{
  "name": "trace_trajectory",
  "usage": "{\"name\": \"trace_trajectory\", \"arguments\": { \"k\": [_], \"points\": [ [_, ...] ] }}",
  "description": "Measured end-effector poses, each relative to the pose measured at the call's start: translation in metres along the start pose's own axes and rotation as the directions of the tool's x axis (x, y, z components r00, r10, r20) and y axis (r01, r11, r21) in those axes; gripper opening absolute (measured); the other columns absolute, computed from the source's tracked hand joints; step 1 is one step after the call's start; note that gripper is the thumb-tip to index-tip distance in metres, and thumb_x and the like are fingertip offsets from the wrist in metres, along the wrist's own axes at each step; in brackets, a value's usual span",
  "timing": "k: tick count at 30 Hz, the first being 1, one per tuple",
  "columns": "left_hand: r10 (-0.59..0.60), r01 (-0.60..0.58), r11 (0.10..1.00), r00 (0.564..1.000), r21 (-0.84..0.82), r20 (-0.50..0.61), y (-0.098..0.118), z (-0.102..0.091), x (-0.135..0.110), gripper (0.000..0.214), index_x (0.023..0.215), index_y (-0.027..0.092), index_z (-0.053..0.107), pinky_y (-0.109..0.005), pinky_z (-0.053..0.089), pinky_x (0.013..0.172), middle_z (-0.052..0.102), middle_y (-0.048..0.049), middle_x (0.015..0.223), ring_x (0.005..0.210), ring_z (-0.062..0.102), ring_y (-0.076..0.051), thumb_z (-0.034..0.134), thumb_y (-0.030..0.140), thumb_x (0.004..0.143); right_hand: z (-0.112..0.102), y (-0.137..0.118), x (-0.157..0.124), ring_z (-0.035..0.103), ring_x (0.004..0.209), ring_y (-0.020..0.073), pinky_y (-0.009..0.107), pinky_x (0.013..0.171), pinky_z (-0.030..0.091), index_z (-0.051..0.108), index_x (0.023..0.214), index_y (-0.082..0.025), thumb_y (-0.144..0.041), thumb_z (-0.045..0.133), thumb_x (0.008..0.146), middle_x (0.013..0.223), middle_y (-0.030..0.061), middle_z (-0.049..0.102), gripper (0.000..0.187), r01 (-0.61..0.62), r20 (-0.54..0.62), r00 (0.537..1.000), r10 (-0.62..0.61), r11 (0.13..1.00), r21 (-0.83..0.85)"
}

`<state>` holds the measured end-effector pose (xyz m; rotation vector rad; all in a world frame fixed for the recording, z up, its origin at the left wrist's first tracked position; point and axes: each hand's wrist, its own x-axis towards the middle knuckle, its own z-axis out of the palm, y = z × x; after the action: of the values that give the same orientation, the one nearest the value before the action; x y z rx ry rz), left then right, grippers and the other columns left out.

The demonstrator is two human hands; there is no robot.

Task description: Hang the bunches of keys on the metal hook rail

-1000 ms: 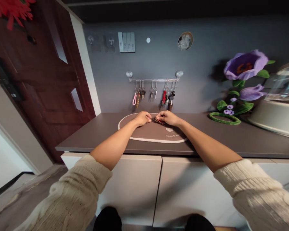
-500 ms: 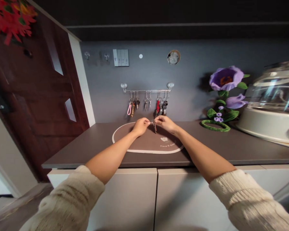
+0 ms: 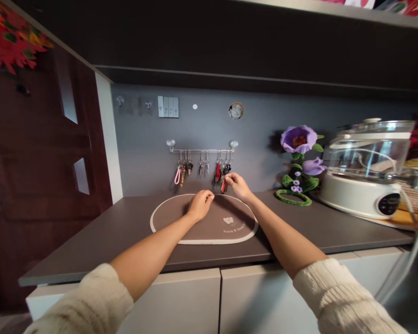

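Pinched in the fingertips of my right hand [image 3: 237, 185] is a keychain with a reddish tag [image 3: 224, 186], hanging just below the right end of a clear wall rail [image 3: 202, 150]. My left hand [image 3: 200, 205] is closed above a brown oval mat [image 3: 181, 227] with a pale rim; whether it holds anything small is hidden. Several key sets hang from the rail's hooks: one with a pink loop [image 3: 177, 176], plain silver keys [image 3: 201, 168] in the middle, and one with a red piece [image 3: 218, 171] close to my right hand.
The mat lies on a dark countertop [image 3: 101, 241] above light cabinet doors [image 3: 174, 301]. Right of it stand a purple artificial flower [image 3: 299, 139] and a white appliance with a clear top [image 3: 358, 192]. A dark shelf [image 3: 209, 46] overhangs; a brown door [image 3: 38, 185] is left.
My hands were together over the mat at the keychain; now they are apart. My right hand has raised the keychain toward the hanging keys. The view has tilted up and shifted right.
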<state>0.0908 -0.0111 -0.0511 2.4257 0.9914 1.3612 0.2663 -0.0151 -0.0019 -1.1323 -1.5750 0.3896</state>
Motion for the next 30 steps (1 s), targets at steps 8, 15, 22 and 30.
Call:
{"name": "trace_trajectory", "arguments": {
  "k": [8,15,22,30],
  "points": [
    [-0.017,0.018,1.000,1.000,-0.018,0.018,0.005,0.001,-0.001,0.022,0.077,0.017,0.059,-0.025,0.040,0.071,0.061,-0.0039,0.079,0.075,0.053,-0.014,0.040,0.027,0.082,-0.029,0.005,0.054,0.054,0.069,0.0131,0.027,0.068,0.044,0.054,0.077,-0.016,-0.038,0.043,0.076,0.074,0.0047,0.061,0.025,0.006,-0.276,0.960,-0.039,0.993,-0.119],
    [0.002,-0.001,0.999,0.999,-0.035,0.033,0.005,0.002,-0.001,0.023,0.075,0.017,0.059,-0.025,0.040,0.071,0.061,-0.0042,0.079,0.077,0.053,-0.014,0.039,0.027,0.083,-0.040,-0.002,0.081,0.055,0.072,0.0159,0.028,0.069,0.042,0.061,0.074,-0.015,-0.026,0.044,0.073,0.076,0.0077,0.063,0.020,-0.099,-0.415,0.910,-0.001,0.971,-0.220],
    [-0.016,0.018,0.998,0.999,-0.061,0.033,0.003,0.003,-0.001,0.022,0.076,0.017,0.059,-0.025,0.039,0.070,0.061,-0.0038,0.078,0.075,0.053,-0.014,0.041,0.028,0.082,-0.037,-0.001,0.092,0.055,0.069,0.0164,0.027,0.067,0.040,0.062,0.071,-0.015,-0.021,0.043,0.073,0.074,0.0083,0.064,0.021,-0.163,-0.425,0.905,0.021,0.940,-0.300],
    [-0.028,0.031,0.998,0.999,-0.056,0.037,0.005,0.001,-0.001,0.023,0.075,0.017,0.059,-0.026,0.039,0.070,0.061,-0.0039,0.077,0.075,0.052,-0.014,0.040,0.027,0.082,-0.038,0.014,0.094,0.053,0.064,0.0148,0.027,0.066,0.041,0.062,0.071,-0.015,-0.021,0.043,0.072,0.068,0.0056,0.062,0.019,-0.147,-0.394,0.919,0.015,0.940,-0.307]
  ]
}}
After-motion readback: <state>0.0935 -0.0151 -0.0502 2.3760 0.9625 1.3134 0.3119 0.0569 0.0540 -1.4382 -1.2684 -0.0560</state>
